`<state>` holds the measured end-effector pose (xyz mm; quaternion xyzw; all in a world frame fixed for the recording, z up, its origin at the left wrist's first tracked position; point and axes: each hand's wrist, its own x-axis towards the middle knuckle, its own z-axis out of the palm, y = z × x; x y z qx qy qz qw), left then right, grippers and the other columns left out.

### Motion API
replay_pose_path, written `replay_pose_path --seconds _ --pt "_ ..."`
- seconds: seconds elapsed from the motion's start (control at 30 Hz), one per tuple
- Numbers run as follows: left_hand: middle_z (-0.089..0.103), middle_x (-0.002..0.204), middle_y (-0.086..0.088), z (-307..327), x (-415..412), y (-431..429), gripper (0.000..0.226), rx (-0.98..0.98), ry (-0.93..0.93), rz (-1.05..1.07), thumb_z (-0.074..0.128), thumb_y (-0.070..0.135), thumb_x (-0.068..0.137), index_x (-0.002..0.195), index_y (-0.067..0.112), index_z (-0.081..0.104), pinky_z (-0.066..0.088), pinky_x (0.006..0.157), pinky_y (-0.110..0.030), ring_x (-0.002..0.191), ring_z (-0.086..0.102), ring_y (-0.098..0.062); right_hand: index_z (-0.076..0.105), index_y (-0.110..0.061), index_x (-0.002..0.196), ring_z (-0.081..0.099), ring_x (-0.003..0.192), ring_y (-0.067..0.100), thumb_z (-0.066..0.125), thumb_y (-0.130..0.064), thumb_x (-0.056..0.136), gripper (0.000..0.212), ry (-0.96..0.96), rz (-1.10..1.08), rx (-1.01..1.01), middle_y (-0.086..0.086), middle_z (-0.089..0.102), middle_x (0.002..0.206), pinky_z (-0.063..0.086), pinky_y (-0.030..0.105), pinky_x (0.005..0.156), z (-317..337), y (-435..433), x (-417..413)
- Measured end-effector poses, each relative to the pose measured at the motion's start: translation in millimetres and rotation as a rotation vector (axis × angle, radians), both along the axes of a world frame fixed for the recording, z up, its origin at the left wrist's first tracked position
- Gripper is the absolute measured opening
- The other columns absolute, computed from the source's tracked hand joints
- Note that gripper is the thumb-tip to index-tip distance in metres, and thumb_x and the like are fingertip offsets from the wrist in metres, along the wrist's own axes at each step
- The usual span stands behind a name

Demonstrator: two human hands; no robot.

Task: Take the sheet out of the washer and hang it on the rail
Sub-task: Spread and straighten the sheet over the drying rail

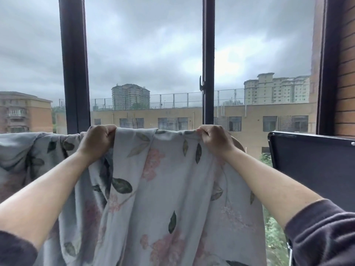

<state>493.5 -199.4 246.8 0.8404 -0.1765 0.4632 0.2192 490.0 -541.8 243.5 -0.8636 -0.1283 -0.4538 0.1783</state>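
A pale grey sheet (163, 189) printed with pink flowers and dark leaves hangs in front of me before the window. My left hand (97, 140) grips its top edge in a fist. My right hand (215, 139) grips the same edge further right, so the cloth stretches level between the two fists. More of the sheet (32, 150) is bunched and draped at the same height to the left. The rail itself is hidden under the fabric. The washer is not in view.
Dark window frames (75, 73) stand straight ahead, with a window handle (201, 83) on the middle post. A dark flat panel (311, 166) stands at the right, and a brick wall (345, 73) rises above it. A tan round object (238, 144) peeks out behind my right hand.
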Motion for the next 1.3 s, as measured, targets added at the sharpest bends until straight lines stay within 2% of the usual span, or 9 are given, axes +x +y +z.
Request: replay_pose_path --seconds 0.2,0.4,0.63,0.73,0.83,1.0,1.07,1.17,1.3 --pt "0.055 0.058 -0.009 11 19 37 0.039 0.027 0.039 0.112 0.049 0.02 0.095 0.057 0.018 0.047 0.042 0.06 -0.037 0.062 0.055 -0.03 0.065 -0.011 0.093 0.062 0.096 0.032 0.04 -0.026 0.1 0.03 0.054 -0.192 0.174 0.014 0.069 0.099 0.035 0.031 0.069 18 2 8" --pt "0.064 0.097 -0.034 22 32 131 0.034 -0.096 0.155 0.336 0.045 0.021 0.098 0.084 -0.004 0.064 0.043 0.082 -0.046 0.095 0.057 -0.047 0.063 -0.009 0.099 0.06 0.101 0.035 0.033 -0.027 0.101 0.035 0.147 -0.307 0.23 0.018 0.066 0.108 0.04 0.035 0.075 23 5 14" --pt "0.062 0.12 -0.024 23 41 167 0.03 -0.016 0.275 0.335 0.046 0.022 0.099 0.106 0.003 0.068 0.042 0.092 -0.044 0.111 0.055 -0.043 0.061 -0.012 0.109 0.055 0.111 0.034 0.03 -0.033 0.101 0.038 0.295 -0.355 0.193 0.017 0.062 0.118 0.042 0.041 0.09 26 19 16" --pt "0.066 0.112 -0.023 18 42 169 0.033 0.033 0.246 0.285 0.044 0.03 0.099 0.102 0.007 0.068 0.046 0.089 -0.046 0.105 0.059 -0.042 0.06 -0.012 0.112 0.054 0.112 0.035 0.03 -0.031 0.1 0.038 0.313 -0.378 0.145 0.018 0.06 0.121 0.041 0.041 0.093 24 28 13" --pt "0.069 0.101 -0.017 12 36 164 0.031 0.067 0.186 0.25 0.041 0.037 0.098 0.097 0.018 0.065 0.049 0.081 -0.044 0.095 0.062 -0.038 0.058 -0.015 0.101 0.058 0.103 0.032 0.028 -0.034 0.101 0.035 0.225 -0.365 0.035 0.016 0.065 0.111 0.038 0.039 0.086 17 45 9" --pt "0.065 0.074 0.0 2 19 144 0.029 0.188 0.04 0.105 0.04 0.045 0.097 0.087 0.024 0.057 0.041 0.06 -0.033 0.071 0.062 -0.027 0.059 -0.022 0.085 0.064 0.082 0.025 0.035 -0.032 0.101 0.031 0.023 -0.099 -0.222 0.001 0.071 0.092 0.031 0.033 0.078 0 102 4" --pt "0.061 0.072 0.008 0 16 141 0.028 0.215 0.016 0.023 0.045 0.05 0.094 0.087 0.026 0.059 0.042 0.058 -0.032 0.065 0.058 -0.021 0.062 -0.018 0.084 0.063 0.077 0.023 0.04 -0.033 0.1 0.031 0.032 -0.032 -0.191 -0.002 0.07 0.086 0.037 0.031 0.073 2 116 6" --pt "0.062 0.063 0.004 1 18 141 0.028 0.124 -0.009 -0.069 0.054 0.038 0.093 0.076 0.017 0.059 0.046 0.057 -0.034 0.06 0.058 -0.021 0.061 -0.018 0.074 0.063 0.076 0.024 0.048 -0.031 0.097 0.029 0.104 -0.015 -0.058 -0.001 0.067 0.076 0.048 0.034 0.07 10 126 10" --pt "0.059 0.058 -0.009 8 28 154 0.031 0.084 -0.005 -0.049 0.056 0.025 0.094 0.066 0.013 0.049 0.047 0.057 -0.038 0.058 0.057 -0.031 0.066 -0.016 0.084 0.063 0.091 0.031 0.046 -0.029 0.098 0.027 0.076 -0.174 0.09 0.011 0.07 0.092 0.04 0.032 0.069 15 124 13"
